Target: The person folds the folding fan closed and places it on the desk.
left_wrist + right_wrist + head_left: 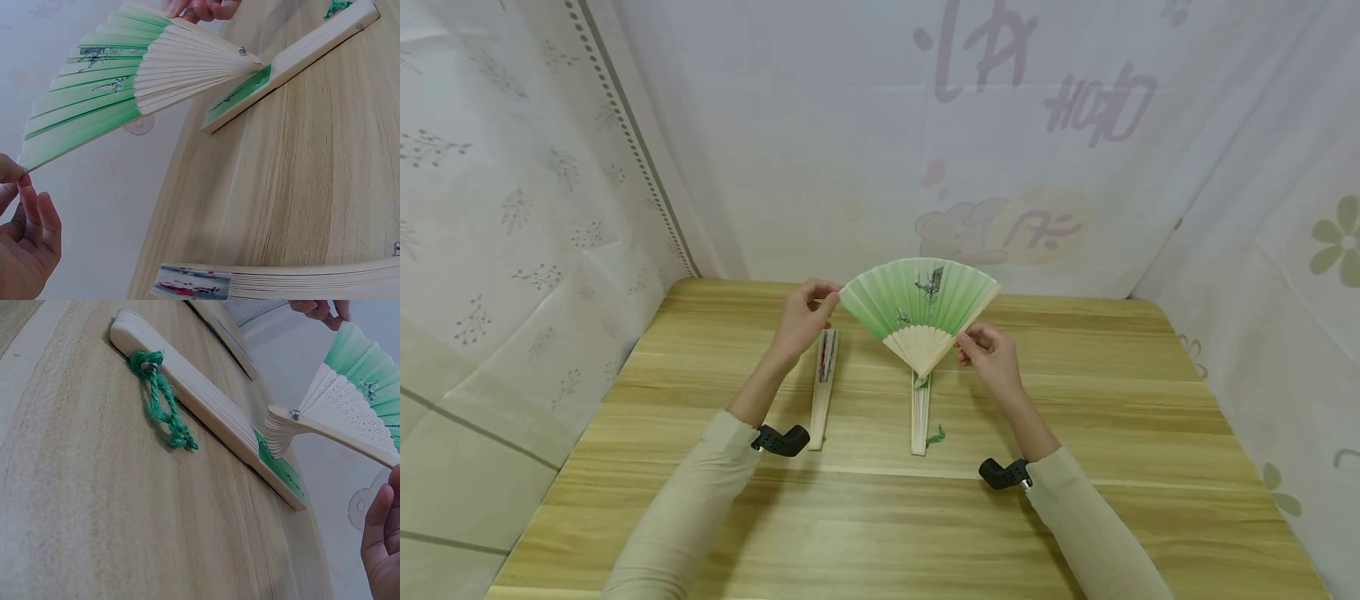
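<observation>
Spread between the two hands is a green folding fan (917,296) with pale ribs and a small dark drawing. My left hand (802,318) pinches its upper left corner between thumb and fingertip, as the left wrist view shows. On the other side, my right hand (992,360) grips the right outer rib. The fan's pivot end overlaps a second, folded fan (920,425) lying on the table, with a green leaf and a green cord tassel (169,415). Below my left hand lies another folded fan (822,400), its leaf edge marked red and dark.
A wood-grain table (865,525) spans the work area. Pale printed curtains (805,150) hang behind it and at both sides. Each wrist carries a black camera (782,440) over a light sleeve.
</observation>
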A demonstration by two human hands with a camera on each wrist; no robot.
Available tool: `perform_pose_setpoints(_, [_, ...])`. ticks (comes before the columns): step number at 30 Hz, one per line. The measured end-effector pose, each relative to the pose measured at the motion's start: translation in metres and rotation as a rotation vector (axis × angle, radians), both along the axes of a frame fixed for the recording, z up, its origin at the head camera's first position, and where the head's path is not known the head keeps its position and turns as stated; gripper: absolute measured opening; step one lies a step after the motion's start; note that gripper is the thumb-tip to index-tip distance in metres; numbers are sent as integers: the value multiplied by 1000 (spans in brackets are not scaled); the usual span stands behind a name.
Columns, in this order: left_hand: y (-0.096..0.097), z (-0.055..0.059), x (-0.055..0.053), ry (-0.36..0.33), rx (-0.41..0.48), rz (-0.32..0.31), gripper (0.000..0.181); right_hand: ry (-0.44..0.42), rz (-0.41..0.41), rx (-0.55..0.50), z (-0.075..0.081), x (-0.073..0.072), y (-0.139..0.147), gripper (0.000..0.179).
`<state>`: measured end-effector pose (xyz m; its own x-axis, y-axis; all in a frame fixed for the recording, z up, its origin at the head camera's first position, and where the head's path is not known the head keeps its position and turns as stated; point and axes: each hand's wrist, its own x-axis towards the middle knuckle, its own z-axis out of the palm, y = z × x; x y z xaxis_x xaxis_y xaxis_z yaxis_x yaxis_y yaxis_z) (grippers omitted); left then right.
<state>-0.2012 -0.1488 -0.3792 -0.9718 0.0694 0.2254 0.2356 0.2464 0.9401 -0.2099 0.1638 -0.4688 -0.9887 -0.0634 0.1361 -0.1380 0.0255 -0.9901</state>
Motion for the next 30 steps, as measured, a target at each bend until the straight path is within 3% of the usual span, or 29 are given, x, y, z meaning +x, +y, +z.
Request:
perform_pose_setpoints(9, [4, 3, -1, -20, 10, -1, 23, 32, 29, 57, 30, 15, -8, 17])
perform_pose_setpoints(18, [2, -26, -26, 4, 50, -15, 25, 39, 43, 68, 33, 16, -11, 17])
perform_pose_setpoints(30, [7, -24, -29, 49, 54, -34, 20, 36, 44, 74, 38, 16, -15, 18])
